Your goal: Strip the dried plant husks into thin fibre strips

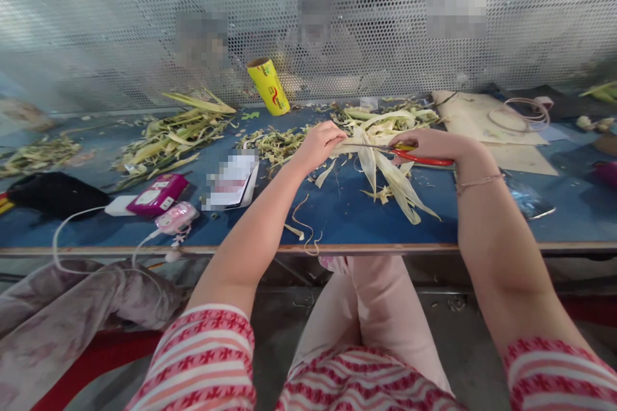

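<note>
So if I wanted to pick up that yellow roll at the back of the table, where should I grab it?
Probably around the middle of the yellow roll, fingers wrapping its round sides from the front. It stands tilted against the mesh screen, so the back is blocked, and its open top end looks thin-walled.

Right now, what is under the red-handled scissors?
Pale corn husks lie on the blue table beneath the red-handled scissors. The right hand covers the handles, hiding whatever lies below them.

Pale corn husk (380,170) — long, limp leaves fanned across the blue table (347,218). Red-handled scissors (414,155) lie level over it — blades pointing left.
</note>
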`<action>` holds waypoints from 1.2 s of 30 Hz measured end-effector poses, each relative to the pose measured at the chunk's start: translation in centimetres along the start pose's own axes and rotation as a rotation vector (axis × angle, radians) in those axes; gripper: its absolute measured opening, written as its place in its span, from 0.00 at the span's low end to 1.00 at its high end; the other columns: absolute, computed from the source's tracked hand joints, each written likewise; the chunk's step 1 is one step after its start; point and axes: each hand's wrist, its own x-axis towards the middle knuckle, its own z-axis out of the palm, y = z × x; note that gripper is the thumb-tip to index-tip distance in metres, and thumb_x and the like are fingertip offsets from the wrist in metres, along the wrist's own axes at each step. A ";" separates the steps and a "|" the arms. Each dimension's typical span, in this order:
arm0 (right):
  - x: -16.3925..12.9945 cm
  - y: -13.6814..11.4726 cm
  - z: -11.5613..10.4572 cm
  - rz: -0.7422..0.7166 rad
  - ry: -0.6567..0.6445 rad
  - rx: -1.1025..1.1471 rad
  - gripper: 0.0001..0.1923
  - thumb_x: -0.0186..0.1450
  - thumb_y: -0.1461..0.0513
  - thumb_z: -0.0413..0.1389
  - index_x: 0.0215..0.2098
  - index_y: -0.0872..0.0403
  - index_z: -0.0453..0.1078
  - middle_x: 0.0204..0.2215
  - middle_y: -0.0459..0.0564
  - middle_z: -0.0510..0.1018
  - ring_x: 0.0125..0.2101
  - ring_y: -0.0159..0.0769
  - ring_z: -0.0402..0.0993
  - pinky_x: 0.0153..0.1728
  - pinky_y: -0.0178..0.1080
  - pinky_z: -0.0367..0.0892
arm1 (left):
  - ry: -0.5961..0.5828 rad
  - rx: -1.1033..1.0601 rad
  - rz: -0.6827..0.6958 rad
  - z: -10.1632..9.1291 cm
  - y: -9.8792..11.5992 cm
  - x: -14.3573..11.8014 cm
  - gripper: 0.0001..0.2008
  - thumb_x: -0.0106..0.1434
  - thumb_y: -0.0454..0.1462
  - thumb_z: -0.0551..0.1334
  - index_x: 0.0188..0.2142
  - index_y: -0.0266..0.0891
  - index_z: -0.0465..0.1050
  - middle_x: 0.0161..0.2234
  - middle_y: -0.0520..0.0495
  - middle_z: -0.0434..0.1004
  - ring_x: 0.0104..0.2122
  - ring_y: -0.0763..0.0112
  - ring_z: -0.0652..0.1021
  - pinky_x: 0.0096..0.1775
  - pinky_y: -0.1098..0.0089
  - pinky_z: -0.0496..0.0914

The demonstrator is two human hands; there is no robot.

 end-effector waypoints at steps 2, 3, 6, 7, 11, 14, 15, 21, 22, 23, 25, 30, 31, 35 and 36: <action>0.0 -0.1 0.0 0.008 0.003 -0.005 0.37 0.56 0.37 0.57 0.58 0.42 0.72 0.57 0.50 0.76 0.52 0.55 0.74 0.52 0.54 0.69 | 0.004 0.000 0.016 0.0 -0.1 0.0 0.10 0.68 0.34 0.58 0.38 0.39 0.79 0.38 0.44 0.78 0.39 0.68 0.77 0.44 0.65 0.70; 0.0 -0.1 0.0 0.008 0.006 -0.006 0.37 0.55 0.37 0.57 0.58 0.42 0.73 0.57 0.50 0.76 0.52 0.55 0.74 0.52 0.54 0.68 | 0.006 0.001 0.026 0.1 -0.2 0.0 0.10 0.68 0.34 0.58 0.38 0.39 0.79 0.38 0.44 0.79 0.39 0.69 0.77 0.44 0.65 0.70; 0.0 0.0 0.0 -0.008 0.018 0.001 0.36 0.56 0.37 0.57 0.57 0.42 0.73 0.57 0.49 0.76 0.53 0.55 0.74 0.53 0.54 0.68 | 0.017 0.007 0.045 0.3 -0.4 -0.1 0.09 0.68 0.33 0.58 0.38 0.39 0.79 0.37 0.44 0.79 0.38 0.69 0.77 0.44 0.65 0.70; 0.0 0.1 0.1 -0.013 0.019 0.003 0.35 0.56 0.37 0.57 0.57 0.41 0.73 0.57 0.49 0.77 0.53 0.54 0.74 0.53 0.53 0.68 | 0.019 0.009 0.046 0.3 -0.4 -0.1 0.09 0.68 0.33 0.58 0.38 0.39 0.79 0.37 0.44 0.79 0.38 0.69 0.78 0.44 0.65 0.71; 0.0 0.2 0.1 -0.009 0.014 -0.005 0.36 0.56 0.36 0.57 0.57 0.40 0.73 0.57 0.48 0.76 0.53 0.54 0.74 0.52 0.53 0.69 | 0.013 0.015 0.039 0.3 -0.3 0.0 0.10 0.68 0.34 0.58 0.38 0.39 0.79 0.38 0.44 0.79 0.39 0.69 0.78 0.44 0.65 0.71; 0.1 0.2 0.1 -0.010 0.018 -0.004 0.36 0.56 0.36 0.57 0.58 0.40 0.73 0.58 0.48 0.76 0.53 0.55 0.74 0.53 0.54 0.68 | 0.011 0.011 0.037 0.2 -0.2 0.0 0.10 0.68 0.34 0.58 0.38 0.40 0.79 0.38 0.44 0.79 0.39 0.68 0.78 0.44 0.64 0.71; 0.1 0.2 0.1 -0.011 0.020 -0.003 0.36 0.55 0.36 0.57 0.57 0.40 0.73 0.57 0.48 0.76 0.53 0.55 0.74 0.53 0.54 0.69 | 0.011 0.010 0.035 0.2 -0.2 0.0 0.10 0.68 0.33 0.58 0.38 0.40 0.79 0.38 0.44 0.79 0.39 0.68 0.78 0.44 0.64 0.71; 0.0 0.1 0.1 0.000 0.023 -0.020 0.37 0.55 0.35 0.57 0.57 0.40 0.73 0.57 0.48 0.76 0.53 0.55 0.74 0.52 0.54 0.69 | 0.004 0.006 0.030 0.2 -0.2 0.0 0.10 0.68 0.33 0.58 0.38 0.40 0.79 0.38 0.44 0.79 0.39 0.68 0.78 0.44 0.64 0.71; 0.0 0.0 0.0 0.002 0.023 -0.022 0.37 0.55 0.35 0.57 0.57 0.40 0.73 0.57 0.48 0.76 0.53 0.55 0.74 0.52 0.54 0.69 | 0.004 0.004 0.031 0.2 -0.2 0.0 0.10 0.68 0.33 0.58 0.38 0.39 0.79 0.38 0.44 0.79 0.39 0.68 0.78 0.44 0.65 0.71; 0.0 0.0 0.0 0.002 0.023 -0.024 0.37 0.55 0.36 0.57 0.57 0.40 0.73 0.57 0.48 0.76 0.53 0.55 0.74 0.53 0.54 0.68 | 0.004 0.002 0.033 0.2 -0.1 0.0 0.10 0.68 0.33 0.58 0.38 0.39 0.79 0.38 0.44 0.79 0.39 0.68 0.78 0.44 0.65 0.71; -0.1 0.0 0.0 0.001 0.026 -0.028 0.37 0.54 0.36 0.58 0.57 0.40 0.73 0.57 0.48 0.76 0.53 0.55 0.73 0.54 0.54 0.68 | 0.007 -0.004 0.037 0.1 0.0 0.0 0.10 0.68 0.33 0.57 0.38 0.39 0.79 0.38 0.44 0.79 0.39 0.68 0.78 0.44 0.64 0.71; -0.2 -0.1 -0.1 0.025 0.049 -0.045 0.36 0.53 0.37 0.59 0.57 0.39 0.74 0.58 0.47 0.75 0.54 0.56 0.73 0.54 0.55 0.67 | 0.016 -0.004 0.040 0.1 0.1 0.0 0.10 0.69 0.35 0.57 0.37 0.40 0.79 0.38 0.43 0.79 0.39 0.68 0.78 0.44 0.64 0.71; -0.3 -0.1 -0.2 0.031 0.054 -0.048 0.36 0.53 0.37 0.60 0.56 0.39 0.74 0.58 0.47 0.75 0.54 0.56 0.73 0.55 0.55 0.67 | 0.020 -0.003 0.045 0.1 0.1 0.0 0.10 0.69 0.35 0.57 0.37 0.40 0.78 0.38 0.44 0.78 0.39 0.68 0.77 0.44 0.64 0.71; -0.3 -0.2 -0.3 0.034 0.049 -0.036 0.35 0.53 0.37 0.59 0.56 0.40 0.74 0.58 0.47 0.75 0.55 0.56 0.72 0.55 0.55 0.67 | 0.035 0.003 0.078 0.2 0.1 -0.1 0.11 0.70 0.36 0.56 0.38 0.41 0.78 0.37 0.44 0.77 0.39 0.69 0.77 0.44 0.64 0.70; -0.4 -0.2 -0.3 0.035 0.037 -0.027 0.36 0.54 0.37 0.59 0.56 0.40 0.73 0.58 0.47 0.75 0.55 0.56 0.72 0.55 0.55 0.68 | 0.040 0.007 0.083 0.2 0.1 -0.1 0.11 0.70 0.36 0.56 0.38 0.41 0.78 0.38 0.44 0.77 0.39 0.69 0.76 0.44 0.64 0.70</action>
